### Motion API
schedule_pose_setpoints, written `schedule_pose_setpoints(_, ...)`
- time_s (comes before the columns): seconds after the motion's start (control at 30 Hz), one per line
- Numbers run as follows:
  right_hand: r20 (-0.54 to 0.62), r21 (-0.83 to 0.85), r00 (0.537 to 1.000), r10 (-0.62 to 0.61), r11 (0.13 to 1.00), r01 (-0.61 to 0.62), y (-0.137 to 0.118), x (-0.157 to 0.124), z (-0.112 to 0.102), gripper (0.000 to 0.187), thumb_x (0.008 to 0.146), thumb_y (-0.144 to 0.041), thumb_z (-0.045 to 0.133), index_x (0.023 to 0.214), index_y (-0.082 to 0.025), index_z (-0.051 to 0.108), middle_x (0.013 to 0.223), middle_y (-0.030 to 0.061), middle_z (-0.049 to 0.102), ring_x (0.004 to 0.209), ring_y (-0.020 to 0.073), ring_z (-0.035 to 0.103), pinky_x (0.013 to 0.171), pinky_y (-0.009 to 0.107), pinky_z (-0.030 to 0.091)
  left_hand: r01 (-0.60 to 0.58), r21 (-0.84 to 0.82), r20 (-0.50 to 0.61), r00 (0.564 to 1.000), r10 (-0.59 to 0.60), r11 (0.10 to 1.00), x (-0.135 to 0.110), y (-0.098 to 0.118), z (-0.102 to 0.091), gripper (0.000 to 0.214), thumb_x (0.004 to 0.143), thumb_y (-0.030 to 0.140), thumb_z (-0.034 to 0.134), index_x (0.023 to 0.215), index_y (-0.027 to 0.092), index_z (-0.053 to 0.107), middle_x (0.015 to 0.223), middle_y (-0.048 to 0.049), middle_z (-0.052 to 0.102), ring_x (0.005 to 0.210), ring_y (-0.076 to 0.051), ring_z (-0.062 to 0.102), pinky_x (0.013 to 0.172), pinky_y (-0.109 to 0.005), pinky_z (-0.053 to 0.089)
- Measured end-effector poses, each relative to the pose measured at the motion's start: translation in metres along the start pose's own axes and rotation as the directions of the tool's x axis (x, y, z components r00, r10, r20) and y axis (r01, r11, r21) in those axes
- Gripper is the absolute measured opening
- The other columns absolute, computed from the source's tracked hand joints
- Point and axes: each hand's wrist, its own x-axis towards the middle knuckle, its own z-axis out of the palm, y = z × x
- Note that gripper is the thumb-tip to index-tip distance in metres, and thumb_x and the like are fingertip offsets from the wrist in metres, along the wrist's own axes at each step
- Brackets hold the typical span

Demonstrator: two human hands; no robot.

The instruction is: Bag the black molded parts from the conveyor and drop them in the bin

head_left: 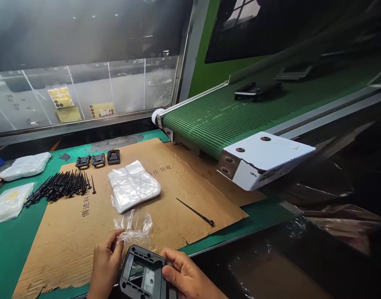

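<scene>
low down, the left hand (105, 265) has thumb and fingers pinched shut on a crumpled clear bag (136, 228), which stands up just past the knuckles. beside it, the right hand (187, 278) curls closed around the right side of a black housing (142, 274), thumb on top. the housing sits just below the bag, over the near edge of a cardboard sheet (69, 241). farther out lie a stack of bags (133, 185), a loose tie (195, 211), a heap of ties (59, 185), three clips (98, 159) and, at right, a green conveyor (224, 116).
</scene>
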Motion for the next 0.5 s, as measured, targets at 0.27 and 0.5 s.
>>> schedule_pose_setpoints(0.27, -0.372, 0.095, 0.928, -0.02, 0.994, 0.06, 0.034, 0.016, 0.012, 0.054, 0.065, -0.066, 0.06, 0.087, -0.018, 0.049, 0.067, -0.0055, 0.044, 0.046, 0.0051, 0.043, 0.039, 0.015, 0.034, -0.123, 0.108, -0.041, 0.991, 0.128, 0.987, -0.03, -0.02, 0.01, 0.032, 0.082, 0.033, 0.047, 0.108, 0.024, 0.064, 0.097, -0.0079, 0.071, 0.09, -0.025, 0.064, 0.072, -0.03, 0.049)
schedule_pose_setpoints(0.5, -0.27, -0.301, 0.936, -0.226, 0.943, 0.141, 0.045, 0.017, 0.014, 0.04, 0.081, -0.055, 0.048, 0.098, -0.019, 0.052, 0.063, -0.0034, 0.049, 0.047, 0.0083, 0.044, 0.041, 0.019, 0.035, -0.443, 0.574, -0.039, 0.825, 0.564, 0.689, -0.015, 0.008, 0.022, 0.023, 0.084, 0.024, 0.043, 0.093, 0.02, 0.065, 0.067, -0.0058, 0.061, 0.061, -0.02, 0.058, 0.055, -0.028, 0.045)
